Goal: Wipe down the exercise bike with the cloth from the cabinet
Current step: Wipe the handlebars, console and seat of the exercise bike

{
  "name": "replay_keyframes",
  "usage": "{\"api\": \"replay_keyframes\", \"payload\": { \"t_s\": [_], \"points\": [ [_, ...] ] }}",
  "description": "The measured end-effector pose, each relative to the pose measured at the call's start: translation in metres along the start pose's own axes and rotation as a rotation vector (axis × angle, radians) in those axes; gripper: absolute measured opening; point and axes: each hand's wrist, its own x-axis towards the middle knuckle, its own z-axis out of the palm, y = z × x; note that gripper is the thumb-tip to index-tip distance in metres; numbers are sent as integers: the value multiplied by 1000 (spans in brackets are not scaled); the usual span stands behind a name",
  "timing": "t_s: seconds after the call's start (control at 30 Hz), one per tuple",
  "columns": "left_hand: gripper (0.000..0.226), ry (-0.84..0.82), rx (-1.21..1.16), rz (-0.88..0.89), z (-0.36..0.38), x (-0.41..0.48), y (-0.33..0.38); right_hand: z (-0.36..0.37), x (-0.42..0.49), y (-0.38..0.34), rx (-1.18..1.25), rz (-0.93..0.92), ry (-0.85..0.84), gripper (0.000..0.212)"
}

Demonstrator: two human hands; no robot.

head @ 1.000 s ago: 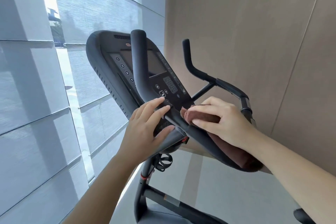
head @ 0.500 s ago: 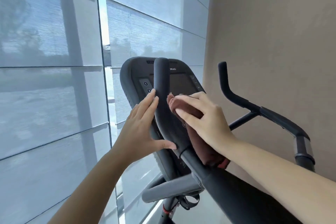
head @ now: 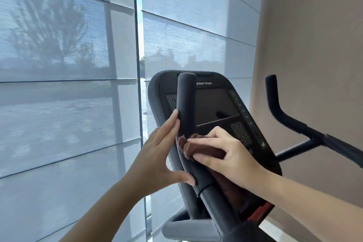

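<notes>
Since 0.5 s ago, cloth & both hands have been shifted slightly up the near handlebar. One exercise bike (head: pixel 214 108) is seen at 5 o'clock; its near handlebar (head: pixel 185 104) runs 12-to-5 o'clock. Left hand (head: pixel 157 155) is laid open against it. Right hand (head: pixel 227 155) is closed on one brown cloth (head: pixel 190 146), pressed at its 9 o'clock; nearer hand.
</notes>
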Motion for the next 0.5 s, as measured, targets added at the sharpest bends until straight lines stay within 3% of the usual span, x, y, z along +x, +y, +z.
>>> {"api": "replay_keyframes", "payload": {
  "t_s": [0.1, 0.27, 0.33, 0.4, 0.5],
  "points": [
    [112, -7, -19, -26, 0, -1, 2, -7, -8, -3, -33, -40, -12, 31],
    [115, 2, -94, -48, 2, 0, 3, -6, 51, -21, -23, -120, 508, 31],
    [115, 19, -139, -48, 3, -1, 4, -8, 73, -26, 9, -92, 564, 33],
    [113, 37, -192, -52, 6, -3, 3, -7, 68, -22, 19, -79, 467, 35],
    [112, 72, -269, -71, 11, -5, 0, -8, 23, -13, -23, -11, 83, 36]
  ]
}}
